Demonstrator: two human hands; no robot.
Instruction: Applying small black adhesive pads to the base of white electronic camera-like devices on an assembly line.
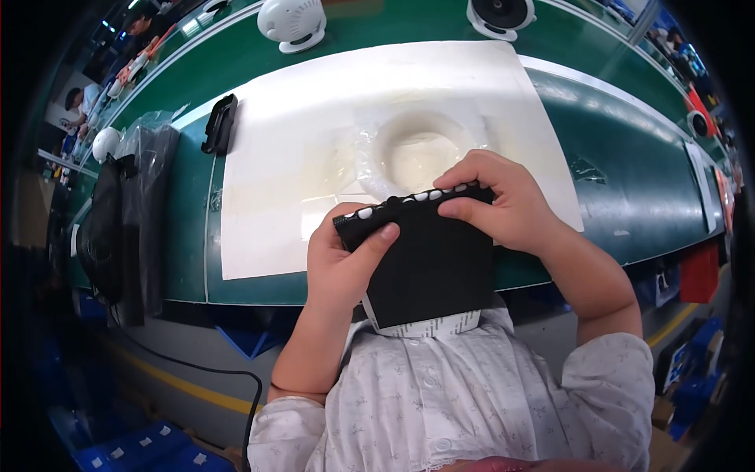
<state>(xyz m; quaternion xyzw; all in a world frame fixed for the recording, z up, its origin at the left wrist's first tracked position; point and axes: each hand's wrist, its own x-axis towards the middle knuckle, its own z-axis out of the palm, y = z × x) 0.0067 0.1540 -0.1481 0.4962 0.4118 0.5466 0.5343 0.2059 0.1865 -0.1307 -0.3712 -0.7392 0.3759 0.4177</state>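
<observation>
Both my hands grip the top edge of a black sheet [432,267] with a white printed backing [436,325] showing at its lower end. The sheet hangs in front of my chest, over the table's near edge. Its top edge is rolled or folded over, with a row of small white pieces [421,196] along it. My left hand [338,256] pinches the left end, thumb pressed on the front. At the right end my right hand [503,200] holds it between thumb and fingers. A broad translucent roll [417,149] lies just beyond the sheet.
A white board [291,118] covers much of the green table [621,165]. To its left sits a black tray-like part [220,124]. Two white fans [292,22] stand along the back. At far left hang dark bags [110,220]; a black cable [197,366] runs below.
</observation>
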